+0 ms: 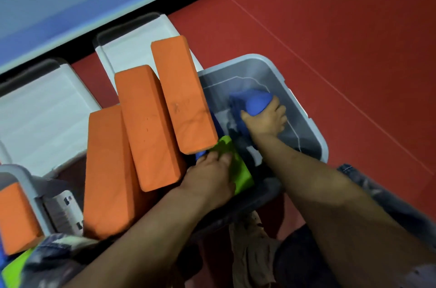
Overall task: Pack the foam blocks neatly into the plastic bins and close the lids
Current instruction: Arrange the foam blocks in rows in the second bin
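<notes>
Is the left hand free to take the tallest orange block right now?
Probably not straight away. The left hand is pressed on the green block at the bin's near edge. The tallest orange block stands just above it with nothing between, so once it lets go the way looks open.

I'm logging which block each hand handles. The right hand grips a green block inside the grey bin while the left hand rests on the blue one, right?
Not quite: the colours are swapped. In the head view the right hand grips a blue block inside the grey bin, while the left hand rests on the green block.
</notes>
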The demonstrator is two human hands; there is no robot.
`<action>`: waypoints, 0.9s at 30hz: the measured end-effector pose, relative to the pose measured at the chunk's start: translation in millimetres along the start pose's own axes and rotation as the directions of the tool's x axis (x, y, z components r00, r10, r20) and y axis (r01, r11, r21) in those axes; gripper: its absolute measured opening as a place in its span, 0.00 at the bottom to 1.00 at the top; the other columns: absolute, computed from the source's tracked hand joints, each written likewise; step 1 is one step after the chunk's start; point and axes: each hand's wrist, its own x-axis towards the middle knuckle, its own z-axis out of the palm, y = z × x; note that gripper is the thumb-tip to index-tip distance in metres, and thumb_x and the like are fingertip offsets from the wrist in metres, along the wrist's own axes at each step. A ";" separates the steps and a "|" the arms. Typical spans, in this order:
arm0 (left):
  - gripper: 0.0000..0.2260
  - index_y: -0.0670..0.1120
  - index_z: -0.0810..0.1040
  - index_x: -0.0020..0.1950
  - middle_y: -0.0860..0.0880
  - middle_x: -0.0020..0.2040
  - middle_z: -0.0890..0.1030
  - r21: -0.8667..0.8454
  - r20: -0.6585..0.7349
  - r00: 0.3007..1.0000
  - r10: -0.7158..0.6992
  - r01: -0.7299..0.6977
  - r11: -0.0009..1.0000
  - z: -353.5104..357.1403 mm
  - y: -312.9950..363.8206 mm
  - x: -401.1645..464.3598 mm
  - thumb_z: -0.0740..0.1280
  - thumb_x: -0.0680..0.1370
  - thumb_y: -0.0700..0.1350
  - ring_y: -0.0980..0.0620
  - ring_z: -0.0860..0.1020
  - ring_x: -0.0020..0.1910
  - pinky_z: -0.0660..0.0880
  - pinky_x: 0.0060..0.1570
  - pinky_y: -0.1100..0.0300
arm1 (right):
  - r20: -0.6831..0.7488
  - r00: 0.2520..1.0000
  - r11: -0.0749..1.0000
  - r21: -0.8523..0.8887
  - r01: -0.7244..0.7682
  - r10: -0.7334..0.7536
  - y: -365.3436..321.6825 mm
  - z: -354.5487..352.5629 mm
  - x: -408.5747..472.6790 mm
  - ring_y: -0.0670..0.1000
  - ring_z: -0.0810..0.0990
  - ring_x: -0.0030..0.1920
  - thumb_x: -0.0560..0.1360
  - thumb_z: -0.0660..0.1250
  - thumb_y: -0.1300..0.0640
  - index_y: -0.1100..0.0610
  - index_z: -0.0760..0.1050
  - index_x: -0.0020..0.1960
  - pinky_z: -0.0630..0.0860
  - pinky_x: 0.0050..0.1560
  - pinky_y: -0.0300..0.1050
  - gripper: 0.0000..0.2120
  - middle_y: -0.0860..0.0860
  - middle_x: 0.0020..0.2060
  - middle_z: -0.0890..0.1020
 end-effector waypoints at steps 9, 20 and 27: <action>0.28 0.51 0.58 0.76 0.47 0.73 0.62 -0.075 -0.049 0.997 0.062 -0.065 0.995 -12.2 6.9 -18.2 0.63 0.78 0.50 0.44 0.66 0.69 0.67 0.67 0.52 | 0.383 0.841 0.830 -0.257 0.494 -0.382 -52.5 -14.0 15.3 0.63 0.67 0.66 0.62 0.74 0.37 0.56 0.58 0.71 0.71 0.62 0.56 0.47 0.60 0.67 0.67; 0.06 0.49 0.78 0.50 0.50 0.43 0.83 -0.931 -0.167 0.972 -0.164 -0.101 0.351 -100.1 -4.3 -36.9 0.62 0.80 0.42 0.55 0.80 0.39 0.78 0.38 0.60 | 0.654 0.722 0.970 0.079 0.230 -0.225 -61.1 13.9 33.4 0.55 0.76 0.60 0.68 0.71 0.38 0.52 0.64 0.72 0.75 0.57 0.48 0.37 0.52 0.64 0.75; 0.09 0.51 0.74 0.57 0.57 0.51 0.74 -0.616 -0.732 0.557 -0.393 -0.294 0.731 -101.3 -30.1 -27.5 0.66 0.77 0.45 0.65 0.74 0.44 0.72 0.48 0.66 | 0.656 0.691 0.939 0.081 0.334 -0.302 -61.8 11.5 35.3 0.53 0.78 0.54 0.69 0.74 0.49 0.53 0.68 0.68 0.74 0.45 0.41 0.30 0.50 0.60 0.77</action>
